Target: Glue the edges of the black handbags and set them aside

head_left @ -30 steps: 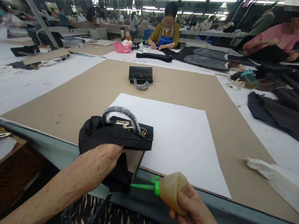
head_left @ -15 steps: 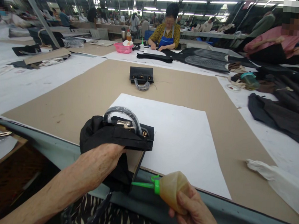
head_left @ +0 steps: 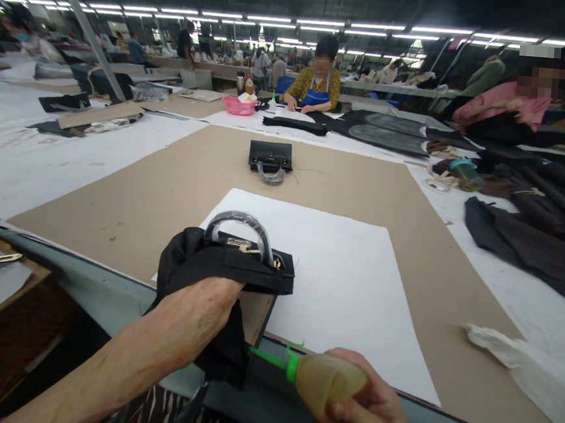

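A black handbag (head_left: 229, 266) with a plastic-wrapped handle and gold hardware lies at the table's front edge, its dark lining pulled out. My left hand (head_left: 217, 297) reaches inside it; the fingers are hidden in the fabric. My right hand (head_left: 365, 400) is wrapped round a yellowish squeeze bottle (head_left: 325, 384) with a green nozzle. The nozzle's tip points left, close to the bag's lower right edge; whether it touches is unclear. A sheet of white paper (head_left: 340, 288) lies under and beside the bag.
A second black handbag (head_left: 270, 157) lies farther back on the brown board (head_left: 132, 193). A pink basket (head_left: 239, 107) and a person in a blue apron are beyond. Dark fabric (head_left: 528, 250) and a blue-lidded jar (head_left: 466, 175) are at the right, white cloth (head_left: 520, 357) nearer.
The view has tilted up slightly, so the scene sits lower. My right hand has turned the bottle, whose nozzle now slants up to the left. My left hand stays inside the bag.
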### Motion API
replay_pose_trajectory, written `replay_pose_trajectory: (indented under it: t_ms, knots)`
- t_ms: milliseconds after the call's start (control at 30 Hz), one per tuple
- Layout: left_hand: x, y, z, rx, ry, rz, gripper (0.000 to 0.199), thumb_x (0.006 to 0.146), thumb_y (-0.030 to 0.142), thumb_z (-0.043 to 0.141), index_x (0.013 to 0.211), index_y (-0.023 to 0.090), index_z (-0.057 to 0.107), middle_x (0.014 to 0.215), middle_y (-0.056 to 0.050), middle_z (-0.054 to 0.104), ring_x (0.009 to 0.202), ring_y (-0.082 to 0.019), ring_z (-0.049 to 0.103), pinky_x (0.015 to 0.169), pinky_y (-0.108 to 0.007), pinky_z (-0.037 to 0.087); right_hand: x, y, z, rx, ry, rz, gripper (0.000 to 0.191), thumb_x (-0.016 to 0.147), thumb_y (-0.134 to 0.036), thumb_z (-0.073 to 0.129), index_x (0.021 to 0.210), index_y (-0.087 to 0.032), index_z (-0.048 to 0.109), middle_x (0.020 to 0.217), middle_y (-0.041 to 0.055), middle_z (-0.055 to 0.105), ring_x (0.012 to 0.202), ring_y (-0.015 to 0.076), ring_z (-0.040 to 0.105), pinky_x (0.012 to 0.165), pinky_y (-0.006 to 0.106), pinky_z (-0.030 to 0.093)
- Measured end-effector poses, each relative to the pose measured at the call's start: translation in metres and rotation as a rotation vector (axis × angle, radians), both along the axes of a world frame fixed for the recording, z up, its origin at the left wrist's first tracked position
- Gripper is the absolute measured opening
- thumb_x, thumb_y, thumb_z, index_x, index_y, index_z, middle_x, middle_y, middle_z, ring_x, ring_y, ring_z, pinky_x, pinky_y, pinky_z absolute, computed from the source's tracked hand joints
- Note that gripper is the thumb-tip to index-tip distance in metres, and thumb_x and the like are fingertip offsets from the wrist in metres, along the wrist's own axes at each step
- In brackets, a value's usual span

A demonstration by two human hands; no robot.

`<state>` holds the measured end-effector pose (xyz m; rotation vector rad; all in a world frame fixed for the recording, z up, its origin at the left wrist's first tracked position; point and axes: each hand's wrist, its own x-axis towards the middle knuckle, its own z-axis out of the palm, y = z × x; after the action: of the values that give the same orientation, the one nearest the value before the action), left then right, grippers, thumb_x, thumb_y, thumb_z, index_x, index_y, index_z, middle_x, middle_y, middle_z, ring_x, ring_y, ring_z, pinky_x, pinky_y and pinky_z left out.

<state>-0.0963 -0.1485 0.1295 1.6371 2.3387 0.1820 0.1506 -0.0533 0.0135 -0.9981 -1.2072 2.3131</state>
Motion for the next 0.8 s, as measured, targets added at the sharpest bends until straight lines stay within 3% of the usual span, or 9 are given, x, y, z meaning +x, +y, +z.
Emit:
replay_pose_trajectory:
  t_ms: [133, 267, 467, 633, 800]
  knots:
    - [-0.004, 0.002, 0.003, 0.044, 0.001, 0.036, 0.036, 0.086, 0.018, 0.039, 0.115, 0.027, 0.059, 0.105, -0.003, 0.067, 0.104, -0.023, 0.059, 0.093, -0.033, 0.044, -0.016, 0.014, -0.001, 0.11, -0.034, -0.103, 0.046, 0.054, -0.026, 0.084, 0.095, -0.02, 0.064, 0.067, 0.0014, 0.067, 0.045, 0.0156, 0.057, 0.031, 0.018, 0.043]
    - [-0.01, 0.009, 0.013, 0.092, 0.034, 0.049, 0.032, 0.085, 0.019, 0.042, 0.111, 0.024, 0.061, 0.106, -0.004, 0.067, 0.103, -0.023, 0.059, 0.093, -0.032, 0.044, -0.031, 0.034, 0.004, 0.234, -0.056, -0.074, 0.039, 0.058, -0.024, 0.08, 0.095, -0.019, 0.065, 0.068, 0.0015, 0.066, 0.049, 0.0166, 0.056, 0.033, 0.02, 0.044]
    - [-0.031, 0.025, 0.028, 0.076, -0.094, -0.041, 0.031, 0.084, 0.021, 0.046, 0.109, 0.025, 0.062, 0.114, -0.003, 0.065, 0.107, -0.02, 0.058, 0.095, -0.029, 0.041, -0.042, 0.052, 0.008, 0.442, -0.085, -0.054, 0.03, 0.066, -0.02, 0.07, 0.096, -0.02, 0.068, 0.074, 0.001, 0.065, 0.054, 0.0167, 0.054, 0.04, 0.023, 0.047]
    - [-0.049, 0.036, 0.034, 0.109, -0.167, -0.109, 0.037, 0.08, 0.016, 0.048, 0.112, 0.027, 0.063, 0.108, 0.0, 0.067, 0.102, -0.018, 0.06, 0.093, -0.026, 0.041, -0.051, 0.06, 0.001, 0.567, -0.064, -0.076, 0.03, 0.067, -0.018, 0.065, 0.097, -0.02, 0.07, 0.08, 0.0027, 0.067, 0.055, 0.017, 0.054, 0.041, 0.024, 0.045]
    - [-0.061, 0.052, 0.044, 0.112, -0.207, -0.187, 0.041, 0.076, 0.014, 0.049, 0.112, 0.027, 0.063, 0.115, 0.0, 0.065, 0.108, -0.019, 0.056, 0.096, -0.027, 0.039, -0.06, 0.07, -0.001, 0.677, -0.042, -0.06, 0.032, 0.068, -0.015, 0.063, 0.098, -0.022, 0.072, 0.088, 0.0042, 0.068, 0.058, 0.0184, 0.056, 0.043, 0.025, 0.045]
